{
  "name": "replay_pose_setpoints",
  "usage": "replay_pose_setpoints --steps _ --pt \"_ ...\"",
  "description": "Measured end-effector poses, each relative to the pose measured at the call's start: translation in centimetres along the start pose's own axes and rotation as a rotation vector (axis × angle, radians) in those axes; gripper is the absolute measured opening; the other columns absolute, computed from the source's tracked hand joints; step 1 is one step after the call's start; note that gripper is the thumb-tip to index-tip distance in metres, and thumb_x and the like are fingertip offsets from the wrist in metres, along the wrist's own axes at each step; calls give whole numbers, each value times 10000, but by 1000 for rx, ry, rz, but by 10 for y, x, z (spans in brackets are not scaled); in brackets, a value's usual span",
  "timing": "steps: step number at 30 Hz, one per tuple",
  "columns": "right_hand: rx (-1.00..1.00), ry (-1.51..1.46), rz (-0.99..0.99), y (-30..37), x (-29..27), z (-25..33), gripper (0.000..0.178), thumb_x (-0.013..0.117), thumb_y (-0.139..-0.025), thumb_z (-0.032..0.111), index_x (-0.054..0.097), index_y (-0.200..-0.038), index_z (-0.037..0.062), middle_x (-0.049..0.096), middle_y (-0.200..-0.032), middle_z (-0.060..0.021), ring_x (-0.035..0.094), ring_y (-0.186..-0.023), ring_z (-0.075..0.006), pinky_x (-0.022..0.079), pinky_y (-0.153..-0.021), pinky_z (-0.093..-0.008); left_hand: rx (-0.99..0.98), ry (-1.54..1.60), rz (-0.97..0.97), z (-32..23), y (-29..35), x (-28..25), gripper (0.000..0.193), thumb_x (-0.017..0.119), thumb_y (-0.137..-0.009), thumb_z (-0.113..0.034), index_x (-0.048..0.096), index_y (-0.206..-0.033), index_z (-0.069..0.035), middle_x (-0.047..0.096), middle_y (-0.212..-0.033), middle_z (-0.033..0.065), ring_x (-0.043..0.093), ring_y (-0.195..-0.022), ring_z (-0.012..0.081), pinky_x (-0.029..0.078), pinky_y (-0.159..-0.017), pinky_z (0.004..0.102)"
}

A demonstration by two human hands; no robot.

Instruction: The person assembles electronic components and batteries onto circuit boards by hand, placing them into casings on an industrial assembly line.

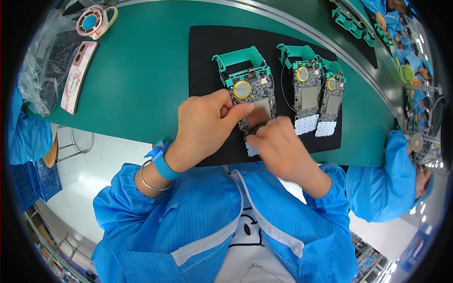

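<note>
In front of me a circuit board point(260, 89) with a yellow-rimmed coin cell point(242, 89) and a metal shield plate point(260, 113) is joined to a green plastic frame point(243, 59). My left hand point(207, 120) grips the board by its left edge, thumb on the shield plate, fingers curled. Over the board's near end, my right hand point(281, 146) is closed with fingertips pressed together. Its fingers cover part of the white end piece point(251, 149); what they hold, if anything, is hidden. Two similar boards point(309, 96) point(332, 101) lie to the right, untouched.
A black mat point(203, 61) lies under the boards on the green table point(141, 70). Further left are a phone point(79, 78), a small round fan point(92, 22) and a clear plastic bag point(45, 66). A conveyor with green frames point(351, 26) runs beyond; a co-worker's blue sleeve point(382, 184) is at right.
</note>
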State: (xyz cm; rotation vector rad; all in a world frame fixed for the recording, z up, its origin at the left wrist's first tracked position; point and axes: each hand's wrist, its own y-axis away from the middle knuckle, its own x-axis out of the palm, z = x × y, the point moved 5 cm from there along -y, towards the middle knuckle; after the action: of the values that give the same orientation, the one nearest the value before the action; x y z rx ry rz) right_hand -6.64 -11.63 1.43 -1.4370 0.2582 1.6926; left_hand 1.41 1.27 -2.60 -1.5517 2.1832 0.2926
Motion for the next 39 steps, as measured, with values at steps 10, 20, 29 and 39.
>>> replay_pose_setpoints --steps 10,20,29,39 --pt "336 -84 -204 -6 -2 -10 275 703 -725 -24 585 -971 7 543 -764 -100 524 -637 -249 408 -529 -338 4 -38 24 -4 -1 -2 341 704 -815 -302 557 -631 -55 533 -491 71 537 -423 250 363 -412 355" --pt "493 -182 -344 -6 10 -18 209 686 -786 25 586 -970 7 643 -809 -110 593 -621 -224 457 -559 -314 -8 25 45 3 0 -1 375 605 -891 -320 538 -636 -55 518 -506 119 530 -447 301 348 -424 393" --pt "480 -101 -441 -2 21 -15 185 681 -837 60 585 -984 2 660 -806 -91 617 -649 -128 482 -584 -244 -51 48 58 7 2 0 382 586 -903 -322 535 -640 -51 490 -491 118 499 -431 302 330 -422 400" --pt "591 -70 -509 4 21 -8 179 680 -829 48 593 -980 5 645 -821 -103 624 -684 -177 487 -616 -277 1 7 -49 2 3 -1 364 633 -878 -294 530 -627 -50 487 -477 106 496 -399 278 333 -395 382"
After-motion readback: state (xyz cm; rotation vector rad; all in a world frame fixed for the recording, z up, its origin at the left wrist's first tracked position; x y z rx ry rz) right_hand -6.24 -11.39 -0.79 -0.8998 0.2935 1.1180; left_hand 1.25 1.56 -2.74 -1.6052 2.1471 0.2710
